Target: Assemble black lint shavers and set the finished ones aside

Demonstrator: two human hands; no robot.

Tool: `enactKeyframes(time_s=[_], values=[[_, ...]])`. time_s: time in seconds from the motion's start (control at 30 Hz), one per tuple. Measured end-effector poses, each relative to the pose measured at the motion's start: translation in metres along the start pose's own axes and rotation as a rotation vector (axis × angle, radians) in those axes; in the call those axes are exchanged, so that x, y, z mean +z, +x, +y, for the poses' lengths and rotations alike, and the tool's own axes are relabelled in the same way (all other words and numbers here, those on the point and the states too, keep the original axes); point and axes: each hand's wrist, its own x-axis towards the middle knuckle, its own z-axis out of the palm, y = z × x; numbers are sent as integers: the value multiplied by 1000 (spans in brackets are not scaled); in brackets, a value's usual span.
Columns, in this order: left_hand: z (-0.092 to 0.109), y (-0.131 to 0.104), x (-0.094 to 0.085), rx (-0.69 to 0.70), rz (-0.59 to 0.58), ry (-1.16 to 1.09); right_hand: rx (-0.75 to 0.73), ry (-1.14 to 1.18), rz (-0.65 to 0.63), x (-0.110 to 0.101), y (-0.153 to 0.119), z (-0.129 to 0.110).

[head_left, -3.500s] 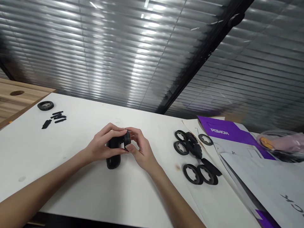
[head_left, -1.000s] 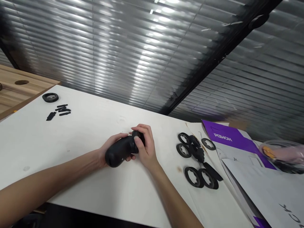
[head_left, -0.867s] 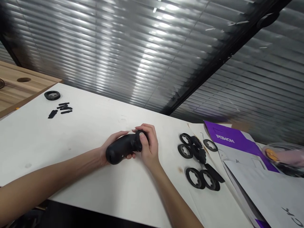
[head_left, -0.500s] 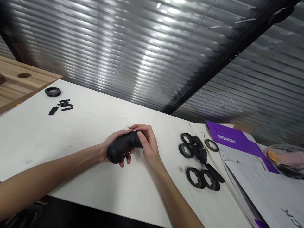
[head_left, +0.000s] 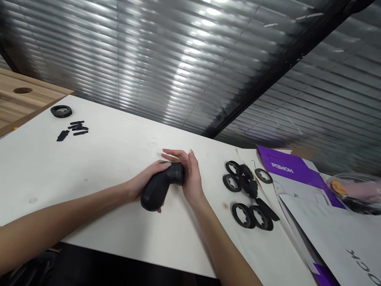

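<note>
A black, smooth, bent body with a rounded end and a short round collar [head_left: 157, 186] is held above the white table; its exact kind does not show. My left hand [head_left: 149, 174] wraps round it from the left, thumb on top, with a few fingertips showing beneath. At the collar end, my right hand [head_left: 190, 171] has its fingers stretched out and apart, the palm against or close beside the collar. Whether the palm touches it is hard to see.
Several black rings [head_left: 243, 215] and small black parts lie right on the white table [head_left: 119, 230]. A purple and white box [head_left: 279, 163] and a plastic bag [head_left: 357, 186] are beyond. Black strips [head_left: 77, 127] and a ring stack [head_left: 61, 111] lie far left, near a wooden surface [head_left: 29, 103].
My right hand has loosened from its grip on the collar, its fingers now extended. The black body has turned, its rounded end now pointing more toward me. The view has shifted slightly.
</note>
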Motion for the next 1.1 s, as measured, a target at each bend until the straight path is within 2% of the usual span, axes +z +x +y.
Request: enactKeyframes(time_s=[0.13, 0.23, 0.47, 0.6, 0.73, 0.8, 0.87, 1.1], values=[[-2, -4, 7, 117, -14, 73, 65, -42, 37, 6, -3, 2], [-4, -4, 7, 135, -5, 73, 48, -45, 60, 9, -4, 7], [-2, -1, -1, -91, 48, 7, -87, -155, 70, 15, -7, 8], [5, 0, -2, -172, 35, 17, -133, -235, 61, 14, -10, 6], [8, 4, -8, -203, -80, 8, -215, -227, 53, 12, -11, 10], [8, 7, -11, -225, -173, -47, -273, -174, 47, 12, -10, 13], [6, 9, -13, -225, -217, -108, -299, -151, 32, 12, -8, 14], [-1, 11, -10, -129, -85, -48, -111, -222, 6, 9, 1, 5]])
